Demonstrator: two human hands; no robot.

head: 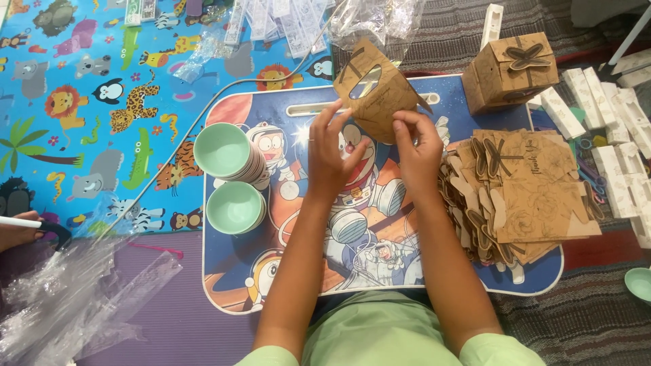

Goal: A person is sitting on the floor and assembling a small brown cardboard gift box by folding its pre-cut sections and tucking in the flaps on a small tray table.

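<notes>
- Cardboard box blank (376, 91): brown, half folded, with a window cut-out, held above the far edge of the lap table, gripped from below by both hands.
- Lap table (271, 285): blue top with cartoon print, over the person's lap.
- Stack of flat blanks (536, 200): brown, printed, on the table's right side.
- Finished box (512, 71): brown, bow-shaped closure, at the far right corner.
- Left hand (332, 152): fingers closed on the blank's lower left edge.
- Right hand (417, 146): fingers pinching its lower right edge.
- Green cups (227, 152): two nested stacks, left side.
</notes>
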